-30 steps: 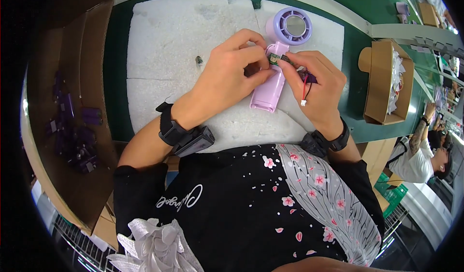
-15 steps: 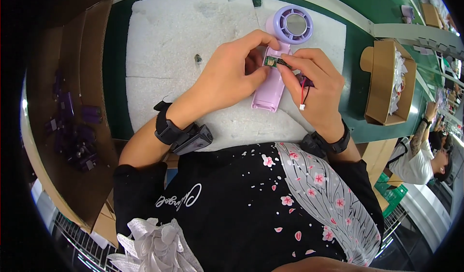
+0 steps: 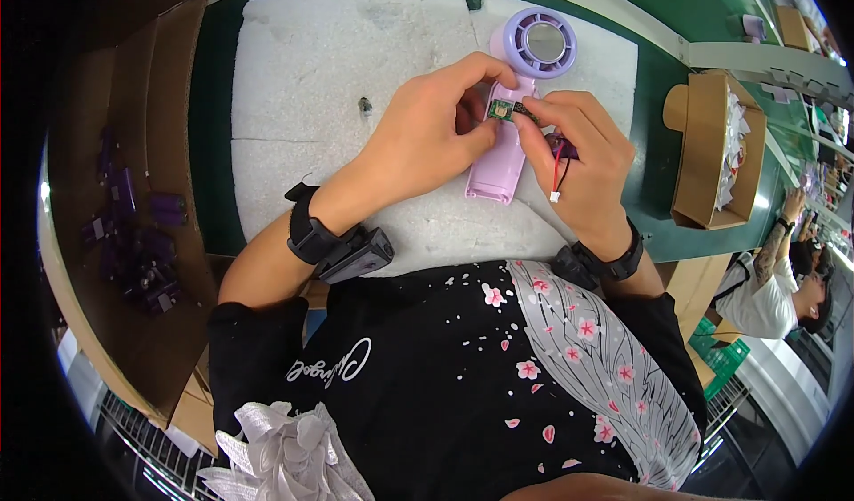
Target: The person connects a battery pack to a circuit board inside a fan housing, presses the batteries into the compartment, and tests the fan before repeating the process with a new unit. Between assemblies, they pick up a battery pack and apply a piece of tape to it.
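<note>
Just below fan head, grips stiff-looking handle in half-curled left hand, pinches likely light, fragile circuit board by edge (best hold) with right hand.

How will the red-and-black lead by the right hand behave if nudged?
The red-and-black lead will probably flop and swing: its wires look thin and hang loose by the right hand. The white connector is likely light, being small, and might snag, since its end appears unplugged.
</note>
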`<move>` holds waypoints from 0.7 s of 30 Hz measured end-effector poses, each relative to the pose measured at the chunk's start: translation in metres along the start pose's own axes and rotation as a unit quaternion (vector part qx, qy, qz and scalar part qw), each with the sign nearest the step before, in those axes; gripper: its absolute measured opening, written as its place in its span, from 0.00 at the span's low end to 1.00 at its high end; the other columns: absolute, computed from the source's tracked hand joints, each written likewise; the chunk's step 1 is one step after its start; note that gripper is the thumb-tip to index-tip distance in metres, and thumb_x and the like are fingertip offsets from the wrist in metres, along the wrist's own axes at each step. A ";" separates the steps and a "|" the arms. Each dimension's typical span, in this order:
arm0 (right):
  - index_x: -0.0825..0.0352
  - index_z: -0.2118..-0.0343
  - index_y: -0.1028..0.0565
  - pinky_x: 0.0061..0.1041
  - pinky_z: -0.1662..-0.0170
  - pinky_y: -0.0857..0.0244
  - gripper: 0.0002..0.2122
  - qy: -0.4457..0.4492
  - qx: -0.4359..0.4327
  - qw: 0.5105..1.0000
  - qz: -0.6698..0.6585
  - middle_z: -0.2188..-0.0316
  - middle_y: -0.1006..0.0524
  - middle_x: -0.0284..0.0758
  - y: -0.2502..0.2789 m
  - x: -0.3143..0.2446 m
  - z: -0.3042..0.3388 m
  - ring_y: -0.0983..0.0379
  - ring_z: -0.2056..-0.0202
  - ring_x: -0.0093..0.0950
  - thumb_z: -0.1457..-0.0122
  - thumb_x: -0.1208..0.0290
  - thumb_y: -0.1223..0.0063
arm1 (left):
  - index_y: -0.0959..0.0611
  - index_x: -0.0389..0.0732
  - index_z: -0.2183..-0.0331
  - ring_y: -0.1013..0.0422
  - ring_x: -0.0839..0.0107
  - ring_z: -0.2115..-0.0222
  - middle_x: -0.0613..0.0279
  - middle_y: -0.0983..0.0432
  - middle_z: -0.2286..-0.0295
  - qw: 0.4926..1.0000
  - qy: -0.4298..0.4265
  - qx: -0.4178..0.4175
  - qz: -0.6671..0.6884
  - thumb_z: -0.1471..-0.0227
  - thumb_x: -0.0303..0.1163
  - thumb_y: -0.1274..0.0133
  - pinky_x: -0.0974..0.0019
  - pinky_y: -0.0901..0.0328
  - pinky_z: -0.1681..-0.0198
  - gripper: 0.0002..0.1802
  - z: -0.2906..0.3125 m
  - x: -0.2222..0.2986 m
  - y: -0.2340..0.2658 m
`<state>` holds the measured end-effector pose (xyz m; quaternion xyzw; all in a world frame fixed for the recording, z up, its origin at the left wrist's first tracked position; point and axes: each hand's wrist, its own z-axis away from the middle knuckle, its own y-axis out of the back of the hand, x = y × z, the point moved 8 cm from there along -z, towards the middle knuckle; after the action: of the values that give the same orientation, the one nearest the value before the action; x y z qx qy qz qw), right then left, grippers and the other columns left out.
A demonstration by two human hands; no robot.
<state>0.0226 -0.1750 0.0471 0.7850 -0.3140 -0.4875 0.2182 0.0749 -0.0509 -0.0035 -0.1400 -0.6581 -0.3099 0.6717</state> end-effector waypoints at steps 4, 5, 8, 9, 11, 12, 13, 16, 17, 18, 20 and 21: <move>0.69 0.69 0.22 0.20 0.75 0.35 0.09 -0.006 -0.002 1.000 -0.009 0.71 0.23 0.37 -0.002 0.001 0.001 0.26 0.76 0.25 0.55 0.81 0.36 | 0.25 0.43 0.58 0.32 0.71 0.78 0.61 0.28 0.76 1.000 -0.004 0.006 -0.006 0.57 0.23 0.45 0.69 0.35 0.73 0.20 0.001 0.001 0.000; 0.69 0.69 0.22 0.20 0.75 0.35 0.09 -0.006 -0.003 1.000 -0.008 0.71 0.23 0.37 -0.001 0.001 0.000 0.26 0.76 0.25 0.55 0.81 0.37 | 0.25 0.43 0.58 0.32 0.71 0.78 0.61 0.28 0.76 1.000 -0.004 0.006 -0.005 0.57 0.23 0.45 0.69 0.35 0.73 0.20 0.000 0.001 0.000; 0.69 0.69 0.22 0.20 0.76 0.36 0.08 -0.006 -0.004 1.000 -0.008 0.71 0.23 0.37 -0.001 0.002 0.000 0.26 0.76 0.25 0.55 0.81 0.37 | 0.25 0.43 0.58 0.32 0.70 0.78 0.61 0.28 0.75 1.000 -0.004 0.004 -0.003 0.57 0.23 0.45 0.69 0.35 0.72 0.20 0.000 0.001 0.000; 0.69 0.69 0.22 0.20 0.76 0.36 0.08 -0.007 -0.004 1.000 -0.009 0.71 0.24 0.37 -0.001 0.002 0.000 0.26 0.76 0.25 0.54 0.81 0.37 | 0.25 0.43 0.58 0.32 0.70 0.78 0.61 0.28 0.75 1.000 -0.004 0.004 -0.003 0.57 0.23 0.45 0.69 0.35 0.72 0.20 0.000 0.001 0.000; 0.70 0.69 0.22 0.20 0.76 0.36 0.08 -0.007 -0.005 1.000 -0.010 0.72 0.24 0.37 -0.001 0.003 -0.001 0.26 0.76 0.25 0.54 0.81 0.37 | 0.26 0.43 0.58 0.32 0.70 0.78 0.60 0.27 0.74 1.000 -0.003 0.002 0.002 0.57 0.23 0.45 0.68 0.35 0.72 0.20 0.000 0.000 0.000; 0.70 0.69 0.22 0.20 0.76 0.36 0.08 -0.008 -0.006 1.000 -0.012 0.72 0.24 0.37 -0.002 0.003 -0.001 0.26 0.76 0.25 0.54 0.81 0.37 | 0.26 0.43 0.58 0.32 0.70 0.78 0.60 0.27 0.73 1.000 -0.002 0.001 0.005 0.57 0.23 0.45 0.68 0.35 0.72 0.20 0.000 -0.001 0.000; 0.70 0.69 0.22 0.20 0.75 0.36 0.08 -0.009 -0.006 1.000 -0.014 0.72 0.24 0.37 -0.003 0.004 -0.001 0.26 0.76 0.25 0.54 0.81 0.37 | 0.26 0.43 0.58 0.32 0.70 0.78 0.60 0.27 0.73 1.000 -0.001 0.002 0.005 0.57 0.23 0.45 0.68 0.35 0.72 0.20 0.000 -0.001 -0.001; 0.70 0.69 0.22 0.20 0.75 0.36 0.08 -0.013 -0.012 1.000 -0.016 0.72 0.24 0.37 -0.003 0.004 -0.002 0.27 0.76 0.25 0.54 0.81 0.37 | 0.25 0.42 0.59 0.31 0.71 0.78 0.60 0.26 0.74 0.999 -0.038 0.009 0.007 0.56 0.22 0.46 0.69 0.35 0.73 0.18 -0.001 0.004 0.000; 0.70 0.69 0.22 0.20 0.75 0.36 0.08 -0.017 -0.017 1.000 -0.017 0.72 0.24 0.37 -0.003 0.005 -0.002 0.27 0.76 0.25 0.54 0.81 0.37 | 0.25 0.42 0.59 0.31 0.71 0.78 0.60 0.26 0.74 0.999 -0.038 0.009 0.007 0.56 0.22 0.46 0.69 0.35 0.73 0.18 -0.002 0.005 0.001; 0.70 0.69 0.22 0.20 0.75 0.36 0.09 -0.021 -0.023 0.999 -0.018 0.72 0.24 0.37 -0.003 0.005 -0.002 0.27 0.76 0.24 0.54 0.80 0.37 | 0.24 0.41 0.58 0.31 0.73 0.75 0.60 0.25 0.70 1.000 -0.013 -0.006 0.025 0.55 0.21 0.47 0.71 0.35 0.70 0.18 -0.004 0.002 0.001; 0.70 0.69 0.22 0.19 0.75 0.36 0.08 -0.025 -0.024 0.999 -0.023 0.72 0.24 0.37 -0.003 0.007 -0.002 0.27 0.76 0.24 0.54 0.80 0.36 | 0.22 0.38 0.57 0.29 0.78 0.68 0.60 0.23 0.62 0.997 0.034 -0.037 0.060 0.53 0.18 0.49 0.75 0.34 0.64 0.18 -0.007 -0.003 -0.001; 0.71 0.69 0.22 0.19 0.74 0.36 0.08 -0.029 -0.024 0.999 -0.028 0.72 0.24 0.36 -0.002 0.008 -0.003 0.28 0.76 0.24 0.54 0.79 0.36 | 0.22 0.38 0.57 0.29 0.78 0.68 0.60 0.23 0.62 0.997 0.034 -0.037 0.060 0.53 0.18 0.49 0.75 0.34 0.64 0.18 -0.007 -0.004 -0.002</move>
<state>0.0283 -0.1791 0.0422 0.7737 -0.2864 -0.5230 0.2142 0.0800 -0.0556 -0.0080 -0.1940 -0.6132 -0.2977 0.7055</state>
